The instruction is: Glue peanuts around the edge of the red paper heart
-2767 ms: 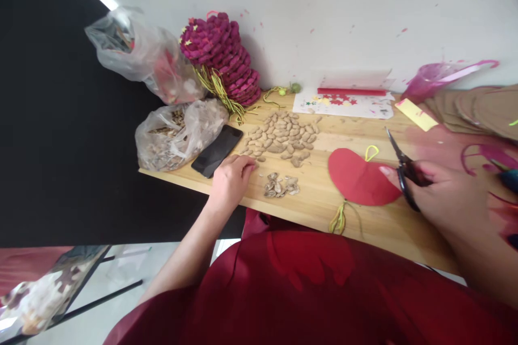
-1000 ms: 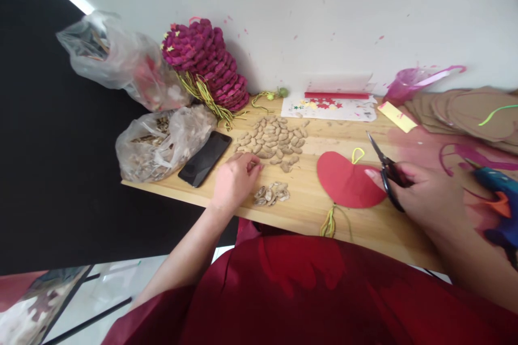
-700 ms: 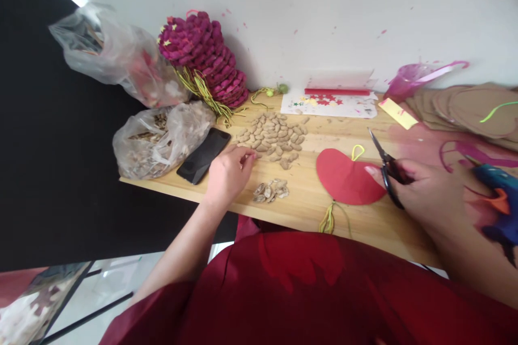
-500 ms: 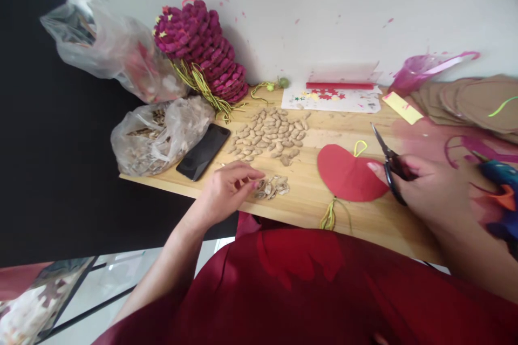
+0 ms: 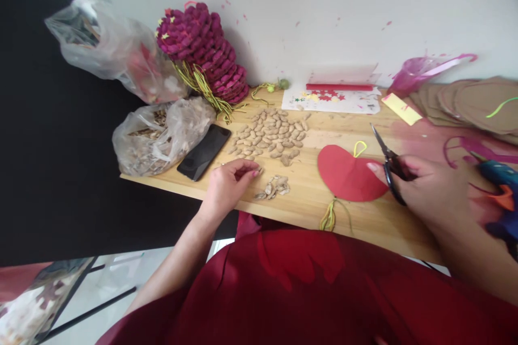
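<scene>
My left hand (image 5: pixel 231 182) is pinched closed over the table's front part, left of a small pile of broken peanut shells (image 5: pixel 277 187). A tiny bit shows at its fingertips, too small to make out. Behind it lies a spread of peanut shells (image 5: pixel 271 130). My right hand (image 5: pixel 421 178) grips black-handled scissors (image 5: pixel 390 159), their point up and to the left. Its thumb rests at the right edge of a red heart-shaped piece (image 5: pixel 343 175), which has a yellow loop (image 5: pixel 360 148) on top and a yellow-green tassel (image 5: pixel 328 216) below.
A black phone (image 5: pixel 204 152) and a plastic bag of shells (image 5: pixel 157 135) lie left. Behind stands a purple shell-covered piece (image 5: pixel 202 54). Small stars (image 5: pixel 327 95) lie on white paper (image 5: pixel 358 104) by the wall. Brown cardboard pieces (image 5: pixel 471 99) and a pink cup (image 5: pixel 408 73) are at right.
My left hand has drawn slightly up and left, away from the broken shell pile, its fingers still pinched. My right hand, the scissors and the red heart stay in place.
</scene>
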`<state>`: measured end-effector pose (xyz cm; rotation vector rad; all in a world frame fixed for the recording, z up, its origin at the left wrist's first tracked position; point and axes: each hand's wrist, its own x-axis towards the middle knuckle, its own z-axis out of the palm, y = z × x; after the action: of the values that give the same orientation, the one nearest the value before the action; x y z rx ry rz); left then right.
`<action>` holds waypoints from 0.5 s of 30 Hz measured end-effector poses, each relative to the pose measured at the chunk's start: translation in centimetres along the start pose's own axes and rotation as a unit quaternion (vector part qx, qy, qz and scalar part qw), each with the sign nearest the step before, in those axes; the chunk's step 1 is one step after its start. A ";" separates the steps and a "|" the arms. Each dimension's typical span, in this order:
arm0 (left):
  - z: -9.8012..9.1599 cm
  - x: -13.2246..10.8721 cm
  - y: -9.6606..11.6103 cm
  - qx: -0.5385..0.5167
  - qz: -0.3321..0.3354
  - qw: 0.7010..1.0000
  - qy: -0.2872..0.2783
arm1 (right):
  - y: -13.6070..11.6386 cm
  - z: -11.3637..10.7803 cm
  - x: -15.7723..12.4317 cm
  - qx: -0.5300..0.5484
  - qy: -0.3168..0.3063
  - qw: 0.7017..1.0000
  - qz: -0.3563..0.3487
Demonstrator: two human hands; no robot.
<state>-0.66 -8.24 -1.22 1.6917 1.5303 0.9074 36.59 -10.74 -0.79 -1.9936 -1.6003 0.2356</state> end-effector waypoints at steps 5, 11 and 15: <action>0.3 0.4 0.2 -0.030 -0.009 0.999 0.005 | -0.2 0.0 0.0 0.000 0.011 1.000 -0.012; -0.3 0.1 0.3 -0.014 0.018 0.999 0.027 | -0.4 -0.2 -0.1 0.007 0.008 1.000 -0.014; -0.3 0.0 -0.2 0.047 0.022 0.998 0.046 | -0.3 -0.2 0.0 0.008 0.006 1.000 -0.010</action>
<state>-1.02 -8.18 -1.20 1.7773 1.6240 0.9609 36.43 -10.81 -0.45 -1.9615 -1.6060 0.2273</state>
